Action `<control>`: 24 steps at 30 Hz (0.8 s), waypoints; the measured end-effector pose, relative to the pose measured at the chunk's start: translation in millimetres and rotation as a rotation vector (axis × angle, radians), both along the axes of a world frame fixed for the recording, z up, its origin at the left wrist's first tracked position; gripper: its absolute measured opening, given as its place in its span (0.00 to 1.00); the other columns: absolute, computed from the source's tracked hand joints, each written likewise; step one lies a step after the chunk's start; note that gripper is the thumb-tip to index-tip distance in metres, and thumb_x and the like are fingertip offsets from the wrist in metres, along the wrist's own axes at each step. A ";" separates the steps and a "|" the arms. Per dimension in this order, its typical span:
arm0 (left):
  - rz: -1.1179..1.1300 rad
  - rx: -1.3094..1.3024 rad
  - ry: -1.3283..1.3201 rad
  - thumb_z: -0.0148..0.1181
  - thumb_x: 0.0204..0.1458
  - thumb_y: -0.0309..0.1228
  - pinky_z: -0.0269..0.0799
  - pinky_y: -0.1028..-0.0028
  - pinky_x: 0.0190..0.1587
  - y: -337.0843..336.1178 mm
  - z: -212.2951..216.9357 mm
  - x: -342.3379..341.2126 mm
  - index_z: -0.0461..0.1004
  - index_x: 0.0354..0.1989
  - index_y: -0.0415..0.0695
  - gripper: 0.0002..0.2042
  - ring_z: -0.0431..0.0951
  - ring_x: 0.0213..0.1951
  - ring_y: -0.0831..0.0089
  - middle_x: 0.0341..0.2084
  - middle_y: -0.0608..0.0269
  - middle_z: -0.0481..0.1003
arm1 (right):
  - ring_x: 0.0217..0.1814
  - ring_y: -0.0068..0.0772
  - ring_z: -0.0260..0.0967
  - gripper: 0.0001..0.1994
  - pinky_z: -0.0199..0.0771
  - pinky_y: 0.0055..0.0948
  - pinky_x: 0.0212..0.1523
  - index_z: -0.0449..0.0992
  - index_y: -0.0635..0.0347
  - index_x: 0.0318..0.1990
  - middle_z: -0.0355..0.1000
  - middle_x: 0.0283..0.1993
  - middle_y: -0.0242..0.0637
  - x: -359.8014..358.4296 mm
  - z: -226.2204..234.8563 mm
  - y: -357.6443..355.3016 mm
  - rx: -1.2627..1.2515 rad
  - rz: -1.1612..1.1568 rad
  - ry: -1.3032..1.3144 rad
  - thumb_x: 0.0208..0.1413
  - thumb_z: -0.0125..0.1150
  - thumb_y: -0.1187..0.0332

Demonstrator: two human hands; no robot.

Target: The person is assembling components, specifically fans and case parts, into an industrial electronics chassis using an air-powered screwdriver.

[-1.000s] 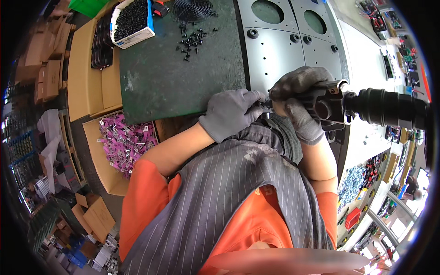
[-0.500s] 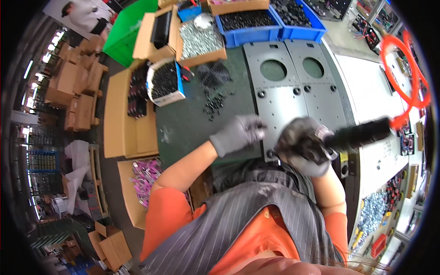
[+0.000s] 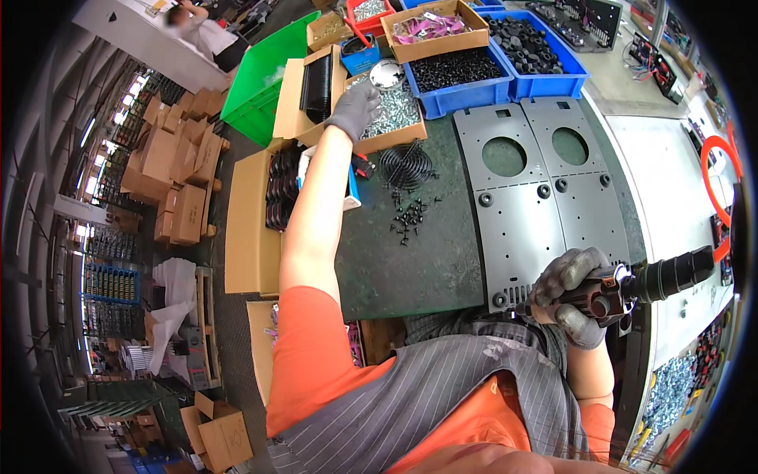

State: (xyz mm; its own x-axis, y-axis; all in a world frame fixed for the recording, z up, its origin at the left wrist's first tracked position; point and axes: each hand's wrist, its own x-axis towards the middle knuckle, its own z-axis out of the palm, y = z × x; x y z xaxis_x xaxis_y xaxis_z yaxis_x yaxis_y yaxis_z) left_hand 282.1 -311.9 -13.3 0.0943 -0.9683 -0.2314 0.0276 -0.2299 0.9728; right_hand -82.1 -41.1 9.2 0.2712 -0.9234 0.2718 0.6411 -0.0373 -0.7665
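My right hand (image 3: 572, 292), in a grey glove, is wrapped round a black power screwdriver (image 3: 604, 300). The tool lies nearly level, its tip by a black rubber foot (image 3: 500, 300) at the near corner of a grey metal panel (image 3: 517, 229). A second grey panel (image 3: 592, 213) lies alongside; both have a large round hole and black feet. My left arm stretches far out, and the gloved left hand (image 3: 355, 110) is over a carton of silver screws (image 3: 395, 118), next to a round metal dish (image 3: 386, 74). Its fingers look extended, though the tips are partly hidden.
On the dark green table (image 3: 395, 276) lie a black wire fan guard (image 3: 407, 164) and loose black screws (image 3: 409, 220). Blue bins (image 3: 466, 99) of black parts line the back. A green crate (image 3: 264, 79) stands at far left; a red hose (image 3: 711, 174) hangs at right.
My left hand has moved from above the near table to the screw carton at the back left. The right hand still grips the screwdriver near the panel's near edge. The view has shifted.
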 end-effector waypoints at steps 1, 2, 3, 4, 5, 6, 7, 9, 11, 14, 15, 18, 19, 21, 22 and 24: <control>0.022 -0.031 0.076 0.44 0.53 0.32 0.65 0.63 0.54 4.2 0.0 4.0 0.52 0.61 0.39 0.26 0.70 0.51 0.57 0.58 0.48 0.59 | 0.34 0.31 0.69 0.19 0.75 0.30 0.34 0.66 0.58 0.34 0.66 0.31 0.36 0.1 -0.5 -1.5 0.008 -0.002 -0.001 0.38 0.73 0.70; 0.047 -0.063 0.151 0.42 0.50 0.25 0.70 0.64 0.50 9.8 0.9 10.0 0.54 0.60 0.37 0.25 0.72 0.48 0.59 0.55 0.47 0.63 | 0.34 0.31 0.69 0.19 0.75 0.30 0.34 0.66 0.58 0.34 0.66 0.31 0.36 0.6 -1.4 -2.6 0.015 0.007 -0.001 0.38 0.73 0.70; 0.019 -0.066 0.230 0.39 0.42 0.15 0.76 0.75 0.32 20.5 7.6 19.7 0.61 0.52 0.36 0.23 0.76 0.34 0.69 0.35 0.57 0.73 | 0.33 0.30 0.69 0.19 0.74 0.29 0.33 0.66 0.58 0.34 0.66 0.31 0.36 1.5 -1.5 -3.6 0.015 -0.006 0.001 0.38 0.73 0.70; 0.007 -0.097 0.144 0.42 0.47 0.16 0.75 0.78 0.29 39.5 15.1 22.9 0.64 0.51 0.37 0.20 0.75 0.27 0.74 0.35 0.59 0.74 | 0.33 0.30 0.68 0.19 0.74 0.29 0.33 0.66 0.58 0.34 0.66 0.31 0.36 2.3 -3.2 -5.1 0.017 -0.018 0.003 0.38 0.73 0.70; -0.013 -0.126 -0.114 0.45 0.49 0.19 0.73 0.78 0.28 56.6 19.0 29.3 0.67 0.49 0.38 0.17 0.75 0.27 0.76 0.34 0.61 0.75 | 0.33 0.30 0.68 0.19 0.74 0.29 0.33 0.66 0.58 0.34 0.66 0.31 0.36 2.8 -5.0 -6.3 0.022 0.003 0.000 0.38 0.73 0.70; -0.036 -0.148 -0.372 0.47 0.51 0.21 0.72 0.79 0.28 72.5 22.4 34.1 0.70 0.47 0.38 0.14 0.74 0.26 0.78 0.32 0.62 0.76 | 0.32 0.29 0.68 0.19 0.74 0.29 0.32 0.65 0.58 0.34 0.65 0.31 0.36 2.8 -6.4 -6.6 0.035 -0.001 -0.014 0.38 0.72 0.71; -0.011 -0.132 -0.612 0.51 0.53 0.25 0.69 0.81 0.27 89.0 27.2 35.6 0.75 0.43 0.40 0.11 0.72 0.25 0.83 0.30 0.66 0.77 | 0.32 0.28 0.67 0.19 0.74 0.28 0.32 0.65 0.58 0.34 0.65 0.30 0.35 2.8 -7.9 -6.9 0.047 -0.005 -0.028 0.37 0.72 0.72; -0.071 -0.159 -1.083 0.56 0.50 0.31 0.72 0.73 0.33 108.4 17.5 59.4 0.76 0.42 0.43 0.12 0.77 0.29 0.72 0.33 0.62 0.79 | 0.31 0.28 0.66 0.19 0.73 0.28 0.32 0.65 0.57 0.34 0.64 0.30 0.35 3.1 -10.8 -8.2 0.043 -0.008 -0.019 0.37 0.71 0.72; -0.155 -0.057 -1.320 0.61 0.46 0.40 0.71 0.66 0.44 129.2 10.6 80.2 0.76 0.43 0.46 0.17 0.78 0.38 0.61 0.37 0.58 0.78 | 0.31 0.26 0.65 0.20 0.73 0.27 0.31 0.64 0.56 0.35 0.63 0.30 0.33 4.6 -13.9 -8.9 0.047 -0.046 -0.005 0.37 0.72 0.71; -0.279 0.123 -1.613 0.59 0.46 0.47 0.68 0.64 0.51 155.9 -7.0 69.9 0.72 0.50 0.48 0.24 0.72 0.50 0.58 0.45 0.53 0.73 | 0.31 0.26 0.65 0.20 0.73 0.27 0.31 0.64 0.56 0.35 0.63 0.30 0.33 6.3 -11.9 -12.6 0.045 -0.018 0.009 0.36 0.72 0.71; -0.275 0.101 -1.571 0.58 0.46 0.48 0.67 0.63 0.51 158.6 -8.5 71.8 0.71 0.50 0.48 0.24 0.71 0.50 0.57 0.46 0.52 0.72 | 0.30 0.27 0.65 0.20 0.73 0.28 0.30 0.64 0.56 0.35 0.63 0.30 0.33 9.1 -10.6 -12.7 0.043 -0.021 -0.001 0.37 0.72 0.70; -0.280 0.086 -1.515 0.57 0.48 0.43 0.67 0.61 0.51 155.2 -11.3 75.6 0.73 0.47 0.47 0.20 0.72 0.48 0.56 0.45 0.51 0.72 | 0.28 0.28 0.65 0.20 0.72 0.28 0.29 0.64 0.57 0.35 0.63 0.29 0.33 12.3 -13.7 -12.0 0.010 -0.015 -0.023 0.37 0.71 0.71; -0.268 0.095 -1.492 0.57 0.48 0.42 0.67 0.62 0.50 153.9 -9.7 73.9 0.74 0.45 0.46 0.18 0.73 0.47 0.56 0.43 0.52 0.74 | 0.26 0.29 0.66 0.19 0.72 0.28 0.29 0.64 0.57 0.35 0.62 0.29 0.33 13.0 -15.0 -11.4 -0.014 -0.031 -0.020 0.38 0.71 0.71; -0.241 0.072 -1.466 0.58 0.48 0.38 0.69 0.63 0.48 151.7 -10.9 73.7 0.76 0.40 0.46 0.13 0.75 0.43 0.58 0.37 0.53 0.76 | 0.27 0.29 0.66 0.19 0.72 0.28 0.28 0.64 0.57 0.35 0.62 0.29 0.34 12.8 -16.2 -9.2 -0.028 -0.021 -0.013 0.39 0.71 0.71; -0.232 0.074 -1.466 0.58 0.48 0.38 0.69 0.63 0.48 152.2 -13.4 76.4 0.76 0.40 0.46 0.13 0.75 0.43 0.58 0.37 0.53 0.76 | 0.27 0.29 0.66 0.19 0.72 0.28 0.28 0.64 0.58 0.35 0.62 0.29 0.34 12.6 -16.4 -8.7 -0.036 -0.028 -0.005 0.39 0.71 0.71; -0.168 0.092 -1.356 0.58 0.49 0.37 0.70 0.64 0.46 153.6 -17.3 80.1 0.77 0.39 0.48 0.12 0.76 0.41 0.58 0.36 0.54 0.77 | 0.27 0.29 0.65 0.19 0.71 0.28 0.28 0.64 0.58 0.35 0.62 0.29 0.34 12.6 -16.8 -8.7 -0.053 -0.029 0.001 0.40 0.70 0.71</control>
State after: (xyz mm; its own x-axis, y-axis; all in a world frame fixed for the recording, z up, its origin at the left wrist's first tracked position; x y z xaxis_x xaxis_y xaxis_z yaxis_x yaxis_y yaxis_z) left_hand 362.2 -158.3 -30.6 0.1803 -0.9767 -0.1160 -0.9599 -0.2005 0.1959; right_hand -69.6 -49.7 -7.6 0.2449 -0.9152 0.3201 0.6385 -0.0962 -0.7636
